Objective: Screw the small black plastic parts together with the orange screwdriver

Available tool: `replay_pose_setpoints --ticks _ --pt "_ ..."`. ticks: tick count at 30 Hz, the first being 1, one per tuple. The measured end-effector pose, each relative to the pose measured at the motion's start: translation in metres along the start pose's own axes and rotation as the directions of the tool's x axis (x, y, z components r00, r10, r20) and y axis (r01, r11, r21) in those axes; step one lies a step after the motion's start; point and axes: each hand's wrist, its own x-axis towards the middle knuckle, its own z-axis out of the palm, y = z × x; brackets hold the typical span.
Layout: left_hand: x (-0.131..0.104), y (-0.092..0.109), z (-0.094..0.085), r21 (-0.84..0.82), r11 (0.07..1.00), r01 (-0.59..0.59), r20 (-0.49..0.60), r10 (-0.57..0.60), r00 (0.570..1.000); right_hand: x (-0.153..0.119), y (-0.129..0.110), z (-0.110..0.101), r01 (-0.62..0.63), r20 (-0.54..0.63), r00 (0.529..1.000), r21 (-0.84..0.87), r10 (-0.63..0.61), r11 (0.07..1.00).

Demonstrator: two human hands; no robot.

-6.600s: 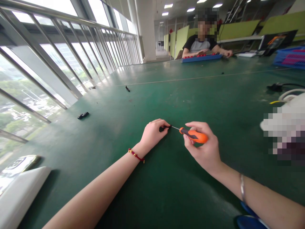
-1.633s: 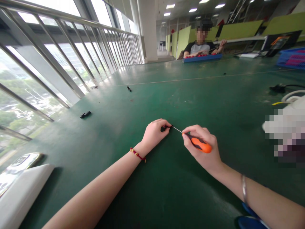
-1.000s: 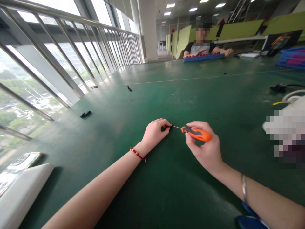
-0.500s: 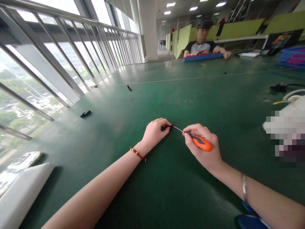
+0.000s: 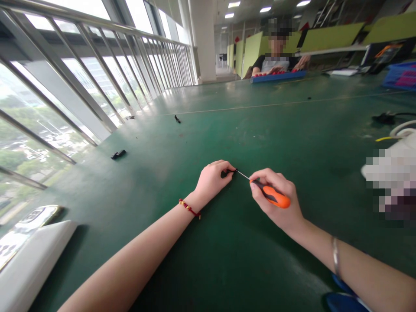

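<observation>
On the green table (image 5: 208,134), the left hand (image 5: 212,180) pinches a small black part (image 5: 226,173); at its 3 o'clock, the right hand (image 5: 283,213) grips a screwdriver (image 5: 276,197), tip at the part. Tabletop stretches to a black clip (image 5: 118,154) at 9 o'clock and railing (image 5: 78,20) at 10.

Metal railing (image 5: 97,56) along the table's (image 5: 208,104) left side; white box (image 5: 39,260) at near left — phone (image 5: 32,221) partly upon it. Far side: seated person (image 5: 276,63) behind blue tray (image 5: 278,77) — blue basket (image 5: 400,76) at far right.
</observation>
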Motion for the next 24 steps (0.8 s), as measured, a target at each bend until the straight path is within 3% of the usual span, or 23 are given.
replay_pose_setpoints --ticks 3,7,10,17,24 --pt "0.0002 0.0004 -0.0001 0.007 1.0 0.003 -0.002 -0.003 1.0 -0.0002 0.0003 0.0005 -0.015 0.015 1.0 0.061 0.014 0.998" --pt "0.0004 0.0009 -0.0007 0.01 1.0 -0.002 0.002 0.002 1.0 0.0005 0.0025 0.0015 0.016 -0.053 0.999 0.143 -0.009 0.99" --pt "0.0005 0.0007 -0.0007 0.005 1.0 -0.008 0.005 0.008 1.0 0.0011 0.004 0.0017 0.018 -0.075 0.997 0.124 -0.009 0.992" --pt "0.0005 0.0 0.0003 0.005 1.0 0.007 0.0 -0.007 1.0 -0.0012 0.002 0.0029 -0.036 0.084 0.996 0.005 0.035 0.999" --pt "-0.0003 0.0004 0.0007 0.004 1.0 0.004 -0.008 -0.004 1.0 -0.0009 0.0001 0.0031 -0.079 0.074 0.995 0.092 0.072 0.993"
